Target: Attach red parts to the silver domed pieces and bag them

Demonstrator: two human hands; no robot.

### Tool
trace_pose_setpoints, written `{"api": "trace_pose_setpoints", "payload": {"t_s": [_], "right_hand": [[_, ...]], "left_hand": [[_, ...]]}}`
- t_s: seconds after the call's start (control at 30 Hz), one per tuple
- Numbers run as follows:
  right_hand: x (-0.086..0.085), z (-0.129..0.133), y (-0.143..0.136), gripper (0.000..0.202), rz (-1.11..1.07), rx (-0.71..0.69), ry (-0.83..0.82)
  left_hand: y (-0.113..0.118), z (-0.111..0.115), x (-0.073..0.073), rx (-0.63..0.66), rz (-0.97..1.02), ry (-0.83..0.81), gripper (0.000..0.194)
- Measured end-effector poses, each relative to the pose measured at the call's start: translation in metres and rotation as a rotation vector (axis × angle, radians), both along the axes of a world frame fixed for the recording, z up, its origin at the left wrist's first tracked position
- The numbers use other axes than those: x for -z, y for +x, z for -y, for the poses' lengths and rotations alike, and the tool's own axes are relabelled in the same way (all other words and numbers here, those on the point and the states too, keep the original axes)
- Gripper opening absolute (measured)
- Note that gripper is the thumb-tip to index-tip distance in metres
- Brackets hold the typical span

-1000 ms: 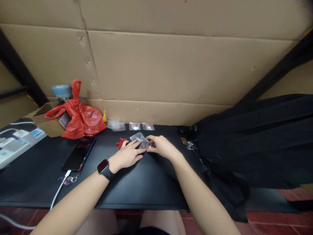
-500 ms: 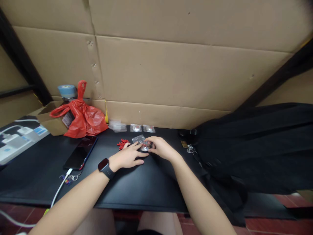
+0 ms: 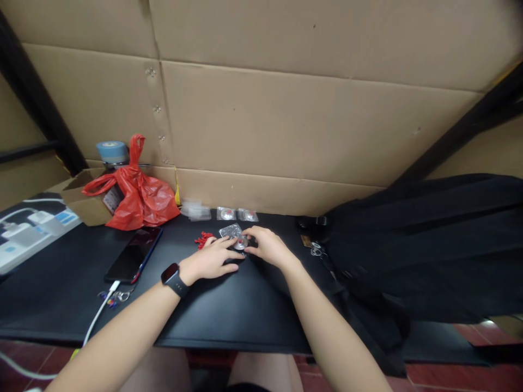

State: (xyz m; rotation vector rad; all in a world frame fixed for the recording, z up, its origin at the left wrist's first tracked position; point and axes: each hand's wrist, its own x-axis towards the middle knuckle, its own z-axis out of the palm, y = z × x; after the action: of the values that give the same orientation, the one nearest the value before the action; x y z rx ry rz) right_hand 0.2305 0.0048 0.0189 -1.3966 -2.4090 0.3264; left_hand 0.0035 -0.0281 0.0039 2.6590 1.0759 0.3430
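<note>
My right hand (image 3: pixel 265 246) is pinching a silvery disc (image 3: pixel 241 244) by its edge; my open left hand (image 3: pixel 212 259) is spreading its fingers alongside, red pieces (image 3: pixel 202 239) sitting beside them.

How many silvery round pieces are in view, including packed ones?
3: one silvery piece between the left hand and right hand; one in the left clear packet near the cardboard, one in the right packet beside it. Hands may hide others.

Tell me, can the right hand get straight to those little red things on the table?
Probably not straight across: the left hand lies spread between the right hand and the red things, its fingers in the way. Reaching over might work.
</note>
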Motion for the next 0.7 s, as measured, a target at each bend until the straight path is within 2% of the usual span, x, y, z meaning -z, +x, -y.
{"api": "trace_pose_setpoints", "payload": {"t_s": [0.43, 0.7], "right_hand": [[0.014, -0.008, -0.030, 0.031, 0.064, 0.129, 0.168], [0.022, -0.015, -0.035, 0.024, 0.088, 0.194, 0.253]], "left_hand": [[0.000, -0.003, 0.002, 0.014, 0.026, -0.009, 0.033], [0.000, -0.002, -0.002, -0.029, -0.010, -0.062, 0.038]]}}
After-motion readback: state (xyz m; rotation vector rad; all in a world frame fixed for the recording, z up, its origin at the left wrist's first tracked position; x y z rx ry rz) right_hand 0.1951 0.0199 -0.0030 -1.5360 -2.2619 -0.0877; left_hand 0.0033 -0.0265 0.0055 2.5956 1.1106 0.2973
